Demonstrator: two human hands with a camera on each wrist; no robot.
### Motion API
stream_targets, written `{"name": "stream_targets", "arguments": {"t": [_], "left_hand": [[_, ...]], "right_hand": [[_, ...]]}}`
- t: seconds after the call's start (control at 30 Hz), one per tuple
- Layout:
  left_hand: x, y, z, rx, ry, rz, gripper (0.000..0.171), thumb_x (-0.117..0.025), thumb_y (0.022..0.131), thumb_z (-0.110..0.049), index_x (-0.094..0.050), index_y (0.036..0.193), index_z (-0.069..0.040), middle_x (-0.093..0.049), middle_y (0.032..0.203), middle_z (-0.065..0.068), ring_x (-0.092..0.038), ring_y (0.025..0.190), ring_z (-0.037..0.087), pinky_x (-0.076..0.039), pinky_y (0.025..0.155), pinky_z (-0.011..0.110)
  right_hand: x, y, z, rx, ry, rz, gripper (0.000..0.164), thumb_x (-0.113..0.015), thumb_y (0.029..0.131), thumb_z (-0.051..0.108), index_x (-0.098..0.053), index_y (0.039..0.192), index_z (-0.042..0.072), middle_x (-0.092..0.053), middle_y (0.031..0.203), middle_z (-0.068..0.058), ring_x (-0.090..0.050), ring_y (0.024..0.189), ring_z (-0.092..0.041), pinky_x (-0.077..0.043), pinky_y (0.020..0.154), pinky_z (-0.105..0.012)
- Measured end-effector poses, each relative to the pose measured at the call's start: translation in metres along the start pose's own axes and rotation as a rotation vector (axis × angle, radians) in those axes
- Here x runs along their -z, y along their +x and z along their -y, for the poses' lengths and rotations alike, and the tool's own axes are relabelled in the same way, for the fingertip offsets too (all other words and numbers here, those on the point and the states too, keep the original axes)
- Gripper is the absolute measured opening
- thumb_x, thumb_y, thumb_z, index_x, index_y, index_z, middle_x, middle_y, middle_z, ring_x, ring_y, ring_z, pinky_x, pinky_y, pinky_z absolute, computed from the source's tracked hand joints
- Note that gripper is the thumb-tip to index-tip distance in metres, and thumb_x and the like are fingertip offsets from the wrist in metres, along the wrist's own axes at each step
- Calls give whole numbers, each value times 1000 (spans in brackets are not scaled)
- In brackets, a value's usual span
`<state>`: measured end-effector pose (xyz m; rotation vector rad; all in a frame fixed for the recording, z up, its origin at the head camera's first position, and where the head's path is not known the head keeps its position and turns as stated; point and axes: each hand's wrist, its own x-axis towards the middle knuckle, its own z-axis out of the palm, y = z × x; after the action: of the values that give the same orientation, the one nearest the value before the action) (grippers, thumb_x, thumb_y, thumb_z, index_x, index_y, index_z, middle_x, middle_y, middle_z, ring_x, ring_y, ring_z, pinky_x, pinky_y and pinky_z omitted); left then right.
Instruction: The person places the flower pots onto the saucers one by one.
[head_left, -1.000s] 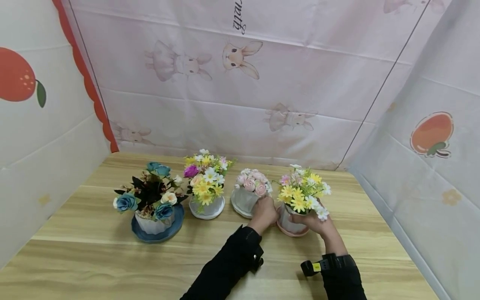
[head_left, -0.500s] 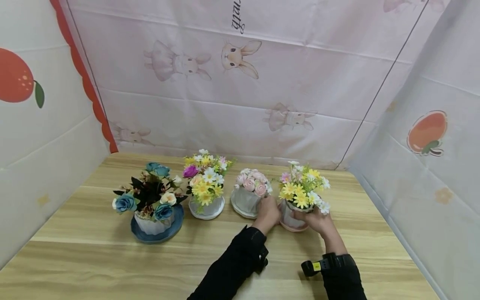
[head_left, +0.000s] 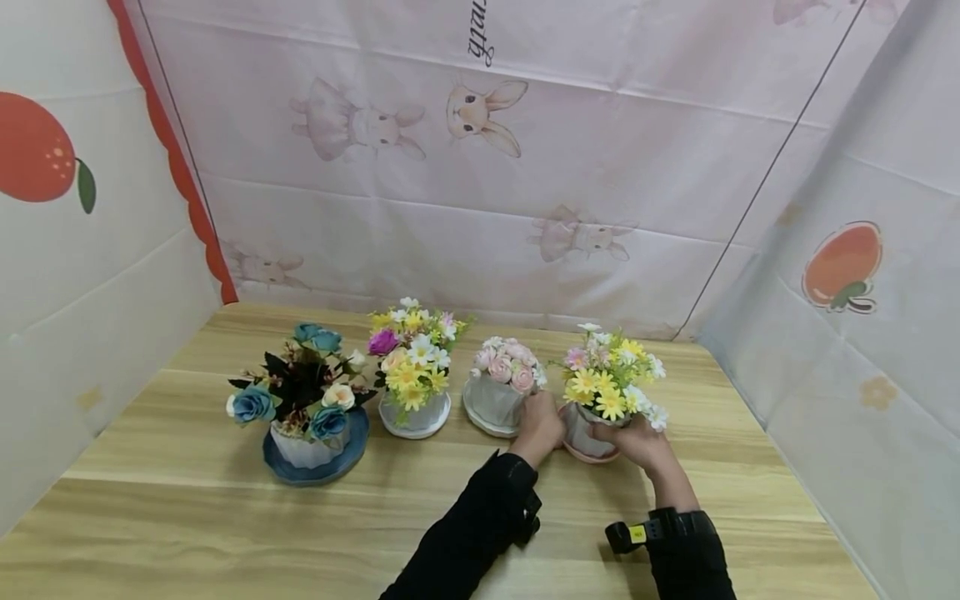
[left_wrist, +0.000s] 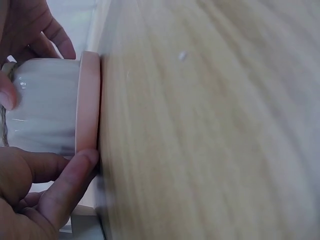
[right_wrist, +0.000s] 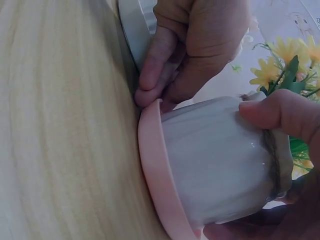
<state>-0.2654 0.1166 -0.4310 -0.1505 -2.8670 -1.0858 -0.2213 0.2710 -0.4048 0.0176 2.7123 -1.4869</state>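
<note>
At the right end of a row of potted artificial flowers, a whitish-grey flowerpot (right_wrist: 215,160) with yellow, white and pink flowers (head_left: 607,383) stands on a pink saucer (left_wrist: 88,105). My right hand (head_left: 641,442) grips this pot near its twine-wrapped rim, thumb on the near side. Thumb and fingertips of my left hand (head_left: 540,425) pinch the saucer's edge on its left side, low by the tabletop. Just left of that hand is a pot of pale pink flowers (head_left: 510,367) on a white saucer (head_left: 480,421), partly covered by the hand.
Farther left stand a pot of mixed flowers (head_left: 412,358) on a white saucer and a pot of blue and cream roses (head_left: 327,422) on a blue saucer (head_left: 281,471). The wood-grain table (head_left: 225,542) meets printed cloth walls (head_left: 465,250) at the back and sides.
The pink saucer with its pot has shifted slightly away from me and to the right, both hands moving with it. The other pots stay where they were.
</note>
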Motion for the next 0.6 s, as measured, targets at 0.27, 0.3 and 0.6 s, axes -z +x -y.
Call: {"name": "stream_targets", "arguments": {"t": [0.27,0.3,0.6], "left_hand": [[-1,-1,0,-12,-2,-23,30,-65,86,-19,-59,62,-2,-61,78,20,-61,75,31,-50,65,36],[-1,-1,0,-11,-7,-21,31,-64,87,-19,-58,61,-2,-61,78,20,-61,75,31,-50,65,36],[0,0,1,-18,-16,11,38,-62,89,-21,-53,56,-6,-61,78,18,-60,73,28,-49,62,35]], "right_hand": [[1,-2,2,-159,-146,31,90,-68,79,44,-28,135,-15,-35,133,-37,-35,121,-49,-37,94,-54],[2,-2,2,-170,-159,34,92,-68,79,45,-28,134,-16,-35,132,-38,-35,120,-50,-37,93,-54],[2,-3,2,-173,-192,40,92,-67,79,48,-30,132,-18,-36,131,-39,-36,119,-52,-38,92,-54]]}}
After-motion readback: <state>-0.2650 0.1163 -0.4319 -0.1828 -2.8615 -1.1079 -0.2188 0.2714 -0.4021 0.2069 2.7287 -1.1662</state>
